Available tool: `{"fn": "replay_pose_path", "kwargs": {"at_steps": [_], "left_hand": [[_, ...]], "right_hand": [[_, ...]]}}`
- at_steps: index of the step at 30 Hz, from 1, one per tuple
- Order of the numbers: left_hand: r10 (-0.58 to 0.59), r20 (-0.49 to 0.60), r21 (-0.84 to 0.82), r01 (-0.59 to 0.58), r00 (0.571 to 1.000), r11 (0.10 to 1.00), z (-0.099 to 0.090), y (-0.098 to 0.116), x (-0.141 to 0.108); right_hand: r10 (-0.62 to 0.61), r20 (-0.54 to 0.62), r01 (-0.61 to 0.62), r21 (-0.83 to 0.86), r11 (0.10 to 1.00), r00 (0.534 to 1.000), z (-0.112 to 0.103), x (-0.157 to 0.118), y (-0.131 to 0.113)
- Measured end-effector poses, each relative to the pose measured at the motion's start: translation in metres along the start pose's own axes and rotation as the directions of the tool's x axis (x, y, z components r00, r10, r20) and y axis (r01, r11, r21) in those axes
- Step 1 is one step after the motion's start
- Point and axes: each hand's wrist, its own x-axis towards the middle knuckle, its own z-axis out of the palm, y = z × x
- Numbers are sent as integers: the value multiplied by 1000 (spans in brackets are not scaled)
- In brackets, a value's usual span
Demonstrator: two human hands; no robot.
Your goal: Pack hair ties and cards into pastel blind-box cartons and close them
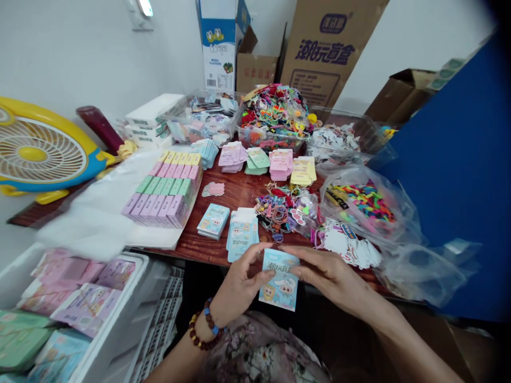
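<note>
Floral clothing (255,351); left hand (243,282), right hand (331,274) fingers (303,263) pinch blue card (281,284), edges partly hidden.

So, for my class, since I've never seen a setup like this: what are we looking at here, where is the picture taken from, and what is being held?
There is no machine here, just a person's two bare hands, seen from one camera worn on their head and looking forward and down. The left hand, with a bead bracelet, and the right hand hold a small blue printed packet between them. On the wooden table lie rows of pastel boxes and a clear tub of colourful trinkets.
</note>
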Motion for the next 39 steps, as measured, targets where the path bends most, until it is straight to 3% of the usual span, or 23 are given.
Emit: {"fn": "replay_pose_path", "kwargs": {"at_steps": [3,7,9,11,14,16,20,23,26,28,30,33,35,37,38,39], "left_hand": [[-3,18,-27,4,1000,1000,-1,-1,2],[-23,50,-36,25,998,999,-5,-3,3],[-35,44,0,35,998,999,-8,-3,3],[-49,-4,48,49,999,998,-11,-1,3],[27,-191,237,19,981,971,-15,7,2],[145,-285,465,4,948,885,-19,13,1],[300,-327,816,109,896,567,-43,22,7],[448,-339,901,149,827,407,-77,20,19],[518,-324,918,131,792,375,-109,6,32],[498,-323,908,115,805,402,-121,-8,39],[457,-341,886,117,821,449,-126,-20,41],[434,-357,868,123,827,481,-121,-25,36],[497,-371,880,126,784,459,-112,-18,30],[576,-401,877,118,712,466,-98,-7,23],[586,-419,858,92,694,505,-90,-1,20],[554,-438,815,53,708,577,-82,4,19]], "right_hand": [[-1,-96,1,3,1000,995,8,-8,8],[-19,-87,27,94,995,996,14,-11,14],[31,-104,-15,155,988,994,16,-8,18],[129,-139,-96,222,970,982,22,0,24],[293,-168,-213,379,900,941,39,28,31],[378,-174,-236,532,813,909,53,56,32],[421,-144,-208,701,682,896,74,111,31],[386,-109,-267,553,790,916,77,131,39],[345,-62,-342,58,938,937,76,135,47],[360,13,-340,-296,893,933,79,136,49],[402,60,-327,-481,814,914,83,138,48],[418,61,-331,-511,793,906,86,141,49],[372,52,-312,-443,841,927,83,140,51],[304,38,-278,-314,908,952,74,136,52],[263,28,-250,-231,940,964,68,133,51],[215,16,-210,-145,967,977,62,129,50]]}}
